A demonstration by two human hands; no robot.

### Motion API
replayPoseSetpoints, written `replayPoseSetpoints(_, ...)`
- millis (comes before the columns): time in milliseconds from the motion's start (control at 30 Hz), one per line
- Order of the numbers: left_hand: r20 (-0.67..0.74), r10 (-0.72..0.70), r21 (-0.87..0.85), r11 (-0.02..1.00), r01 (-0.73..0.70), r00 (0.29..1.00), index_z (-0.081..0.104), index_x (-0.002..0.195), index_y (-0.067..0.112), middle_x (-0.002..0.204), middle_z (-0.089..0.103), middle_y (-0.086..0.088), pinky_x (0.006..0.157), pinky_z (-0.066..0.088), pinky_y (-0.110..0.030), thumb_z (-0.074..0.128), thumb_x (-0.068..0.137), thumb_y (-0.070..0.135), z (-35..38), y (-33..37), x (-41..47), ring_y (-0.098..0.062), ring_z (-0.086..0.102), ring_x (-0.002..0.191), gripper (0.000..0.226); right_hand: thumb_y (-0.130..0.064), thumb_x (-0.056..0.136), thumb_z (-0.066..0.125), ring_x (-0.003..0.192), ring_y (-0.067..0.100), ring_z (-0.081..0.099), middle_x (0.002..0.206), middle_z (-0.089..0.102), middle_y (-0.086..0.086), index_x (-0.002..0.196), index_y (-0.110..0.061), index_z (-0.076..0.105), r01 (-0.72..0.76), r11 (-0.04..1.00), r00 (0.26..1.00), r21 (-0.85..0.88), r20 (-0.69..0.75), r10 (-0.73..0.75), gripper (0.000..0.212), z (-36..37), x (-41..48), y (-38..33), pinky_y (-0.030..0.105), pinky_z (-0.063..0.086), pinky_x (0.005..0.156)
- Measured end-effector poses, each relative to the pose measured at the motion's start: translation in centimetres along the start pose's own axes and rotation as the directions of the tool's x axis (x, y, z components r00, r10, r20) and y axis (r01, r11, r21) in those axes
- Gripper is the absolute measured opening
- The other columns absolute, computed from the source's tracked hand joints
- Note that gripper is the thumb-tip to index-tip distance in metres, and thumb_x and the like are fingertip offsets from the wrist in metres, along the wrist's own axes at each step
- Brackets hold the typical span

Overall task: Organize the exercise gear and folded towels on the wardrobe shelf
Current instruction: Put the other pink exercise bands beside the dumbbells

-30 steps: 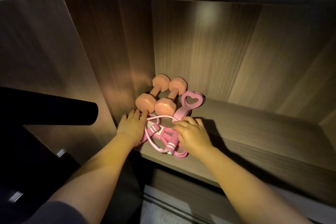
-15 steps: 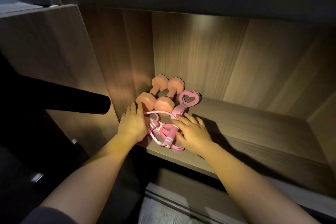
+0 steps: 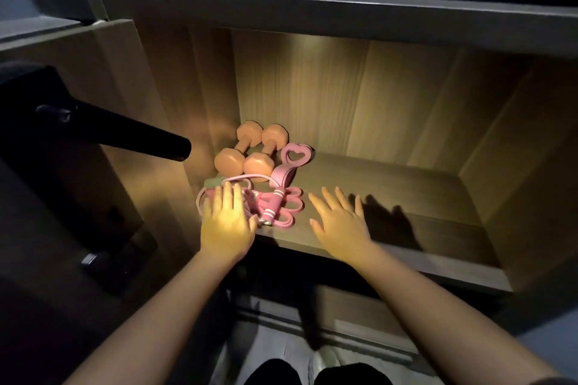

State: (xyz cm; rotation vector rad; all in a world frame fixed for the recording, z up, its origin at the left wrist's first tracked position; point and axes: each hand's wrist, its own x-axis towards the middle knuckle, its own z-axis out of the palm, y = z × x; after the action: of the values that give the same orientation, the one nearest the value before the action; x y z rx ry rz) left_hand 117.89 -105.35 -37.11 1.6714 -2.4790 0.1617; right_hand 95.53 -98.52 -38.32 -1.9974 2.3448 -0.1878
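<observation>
well, left hand point(image 3: 226, 223) flat on jump rope point(image 3: 272, 208) at shelf point(image 3: 406, 212) edge; right hand point(image 3: 339, 223) spread beside it; both grips released.

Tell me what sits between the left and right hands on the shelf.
In the head view, a pink jump-rope handle and looped pink band lie between the left hand and right hand.

Shelf point(image 3: 406, 197) rt bare — gear point(image 3: 256, 162) crowds left.
</observation>
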Motion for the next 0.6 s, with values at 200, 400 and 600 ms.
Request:
replayPoseSetpoints(200,-0.033,0.131,-0.141,0.981,-0.134,0.991,0.019,0.156,0.014,0.163,0.016,-0.009,0.12,0.009,-0.046,0.038,0.098,0.051,-1.2,5.1,-1.7,-0.028,0.01,0.151,0.071,-0.045,0.102,0.033,0.152,0.023,-0.002,0.165,0.006,-0.002,0.155,-0.035,0.012,-0.094,0.995,0.996,0.044,0.015,0.093,0.059,-1.1,-3.8,4.1,0.055,-0.003,0.119)
replayPoseSetpoints(400,-0.005,0.328,-0.267,0.91,-0.317,0.945,0.022,0.155,0.018,0.163,0.015,-0.006,0.121,0.006,-0.047,0.033,0.098,0.052,-0.4,14.5,-2.5,-0.022,0.004,0.151,0.067,-0.049,0.1,0.034,0.152,0.024,0.002,0.164,0.01,-0.002,0.154,-0.037,0.008,-0.197,0.976,0.98,0.088,-0.015,0.199,0.061,-0.7,-7.9,10.0,0.056,0.001,0.119)
replayPoseSetpoints(600,0.084,0.348,-0.221,0.92,-0.323,0.934,0.019,0.155,0.02,0.163,0.013,-0.005,0.122,0.007,-0.049,0.025,0.098,0.056,-0.8,19.0,0.2,-0.022,0.003,0.151,0.067,-0.051,0.099,0.037,0.151,0.024,0.003,0.164,0.008,0.0,0.154,-0.037,0.007,-0.209,0.977,0.977,0.04,0.038,0.208,0.064,-1.7,-7.5,15.3,0.055,0.011,0.118)
